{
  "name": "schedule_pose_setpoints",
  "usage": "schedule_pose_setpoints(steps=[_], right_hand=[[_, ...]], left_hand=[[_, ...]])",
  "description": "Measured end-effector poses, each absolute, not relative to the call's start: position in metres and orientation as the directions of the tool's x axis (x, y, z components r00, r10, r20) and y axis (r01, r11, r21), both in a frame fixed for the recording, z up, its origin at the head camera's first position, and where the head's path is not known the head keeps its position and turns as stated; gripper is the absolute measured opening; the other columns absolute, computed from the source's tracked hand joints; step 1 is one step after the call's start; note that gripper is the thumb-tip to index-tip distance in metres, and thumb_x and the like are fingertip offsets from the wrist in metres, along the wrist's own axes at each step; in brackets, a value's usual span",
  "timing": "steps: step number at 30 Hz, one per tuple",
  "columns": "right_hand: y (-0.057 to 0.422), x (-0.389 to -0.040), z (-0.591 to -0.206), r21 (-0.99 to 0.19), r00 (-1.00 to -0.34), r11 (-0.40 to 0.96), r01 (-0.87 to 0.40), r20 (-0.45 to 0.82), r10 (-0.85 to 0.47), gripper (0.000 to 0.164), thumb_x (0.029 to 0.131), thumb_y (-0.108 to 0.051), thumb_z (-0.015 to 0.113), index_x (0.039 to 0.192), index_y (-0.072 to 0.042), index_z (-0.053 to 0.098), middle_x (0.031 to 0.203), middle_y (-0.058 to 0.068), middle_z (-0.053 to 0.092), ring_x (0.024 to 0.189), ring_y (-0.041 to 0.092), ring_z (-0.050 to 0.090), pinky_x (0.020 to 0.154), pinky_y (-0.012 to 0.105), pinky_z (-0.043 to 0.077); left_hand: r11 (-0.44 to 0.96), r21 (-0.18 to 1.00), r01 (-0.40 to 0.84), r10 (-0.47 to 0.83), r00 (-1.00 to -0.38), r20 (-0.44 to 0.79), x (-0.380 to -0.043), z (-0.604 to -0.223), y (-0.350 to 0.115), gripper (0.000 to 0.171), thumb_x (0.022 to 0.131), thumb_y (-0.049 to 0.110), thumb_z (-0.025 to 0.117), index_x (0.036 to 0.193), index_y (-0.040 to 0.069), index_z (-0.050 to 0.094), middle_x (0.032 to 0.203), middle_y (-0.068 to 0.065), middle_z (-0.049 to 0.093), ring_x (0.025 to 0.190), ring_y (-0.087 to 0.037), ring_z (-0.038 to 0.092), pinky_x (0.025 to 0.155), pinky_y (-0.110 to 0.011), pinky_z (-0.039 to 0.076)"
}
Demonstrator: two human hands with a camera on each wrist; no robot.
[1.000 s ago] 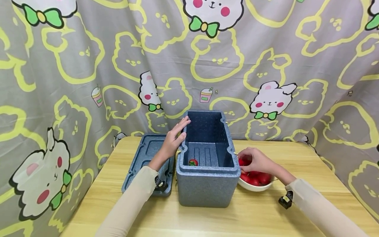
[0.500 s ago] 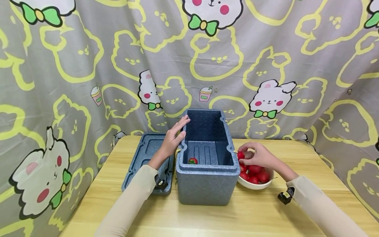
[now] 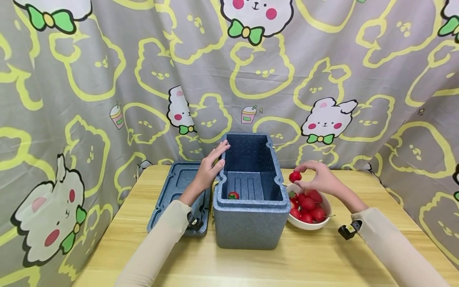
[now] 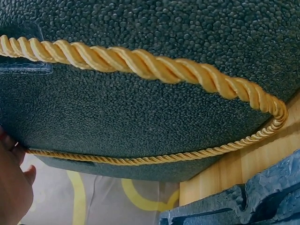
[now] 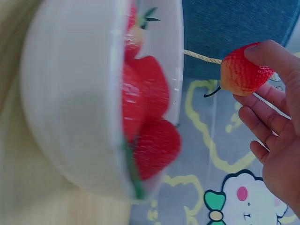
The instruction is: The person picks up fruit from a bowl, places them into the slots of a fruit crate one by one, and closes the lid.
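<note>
My right hand [image 3: 319,177] pinches a strawberry [image 3: 295,176] between thumb and fingers, just above a white bowl [image 3: 309,227]. Close up in the right wrist view, this strawberry [image 5: 241,70] is red with a paler end, and the bowl [image 5: 70,98] holds several more strawberries [image 5: 156,152]. Resting on the left rim of a speckled grey-blue foam box [image 3: 247,227] is my left hand [image 3: 211,165], its fingers extended. The box stands uncovered with a single strawberry [image 3: 234,195] on its floor near the front left. In the left wrist view, only part of the left hand [image 4: 14,187] shows.
The box's lid [image 3: 179,187] lies flat on the wooden table [image 3: 305,263], left of the box. A yellow twisted rope [image 4: 140,63] runs along the box's side. Behind the table hangs a patterned curtain [image 3: 208,67].
My right hand has risen out of the bowl with a strawberry, moving slightly away from me. The left hand stays on the box rim.
</note>
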State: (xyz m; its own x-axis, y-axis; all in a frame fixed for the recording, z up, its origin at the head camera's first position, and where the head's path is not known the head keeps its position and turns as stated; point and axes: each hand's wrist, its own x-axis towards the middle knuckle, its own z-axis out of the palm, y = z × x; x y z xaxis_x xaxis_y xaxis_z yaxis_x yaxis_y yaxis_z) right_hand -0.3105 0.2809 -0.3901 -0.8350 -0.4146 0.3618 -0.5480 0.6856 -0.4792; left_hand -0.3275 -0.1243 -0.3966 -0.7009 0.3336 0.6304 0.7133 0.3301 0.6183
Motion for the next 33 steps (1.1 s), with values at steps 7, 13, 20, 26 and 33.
schedule_pose_setpoints(steps=[7, 13, 20, 26, 33], right_hand=[[0.283, -0.315, -0.372, -0.415, -0.783, 0.681, -0.603, 0.470, -0.407, 0.036, 0.073, -0.011, 0.089, 0.107, -0.012, 0.077, 0.100, 0.001, 0.075, 0.093, 0.007, 0.057, 0.083, 0.034, 0.052], [0.281, -0.315, -0.353, -0.395, -0.746, 0.658, -0.640, 0.523, -0.412, 0.035, 0.074, -0.010, 0.089, 0.106, -0.012, 0.077, 0.097, 0.001, 0.073, 0.091, 0.000, 0.054, 0.082, 0.024, 0.049], [0.277, -0.315, -0.333, -0.374, -0.721, 0.653, -0.659, 0.561, -0.406, 0.035, 0.073, -0.007, 0.088, 0.106, -0.009, 0.076, 0.098, 0.005, 0.073, 0.092, -0.002, 0.053, 0.085, 0.018, 0.044], [0.269, -0.315, -0.313, -0.366, -0.699, 0.643, -0.672, 0.600, -0.389, 0.037, 0.072, -0.003, 0.087, 0.106, -0.009, 0.076, 0.099, 0.007, 0.074, 0.094, 0.008, 0.057, 0.086, 0.017, 0.044], [0.257, -0.314, -0.297, -0.392, -0.694, 0.612, -0.687, 0.605, -0.391, 0.038, 0.074, -0.004, 0.087, 0.110, -0.010, 0.076, 0.100, 0.004, 0.074, 0.096, 0.001, 0.055, 0.087, 0.020, 0.043]], left_hand=[[0.326, 0.615, 0.718, 0.331, -0.696, 0.637, -0.327, -0.398, -0.125, 0.054, 0.102, 0.024, 0.042, 0.152, 0.004, 0.048, 0.164, -0.010, 0.037, 0.156, -0.026, 0.029, 0.125, -0.060, 0.017], [0.324, 0.619, 0.715, 0.329, -0.699, 0.635, -0.326, -0.397, -0.126, 0.054, 0.102, 0.026, 0.042, 0.153, 0.008, 0.048, 0.165, -0.008, 0.037, 0.156, -0.025, 0.028, 0.127, -0.056, 0.015], [0.323, 0.624, 0.711, 0.332, -0.703, 0.629, -0.326, -0.398, -0.125, 0.054, 0.102, 0.024, 0.042, 0.153, 0.005, 0.047, 0.165, -0.009, 0.037, 0.156, -0.025, 0.027, 0.126, -0.059, 0.015], [0.327, 0.623, 0.710, 0.330, -0.704, 0.629, -0.326, -0.398, -0.123, 0.054, 0.103, 0.025, 0.041, 0.153, 0.005, 0.047, 0.165, -0.008, 0.037, 0.156, -0.026, 0.028, 0.127, -0.058, 0.016], [0.315, 0.629, 0.711, 0.325, -0.703, 0.632, -0.326, -0.398, -0.124, 0.053, 0.103, 0.025, 0.042, 0.154, 0.009, 0.047, 0.165, -0.006, 0.036, 0.156, -0.025, 0.027, 0.127, -0.058, 0.015]])
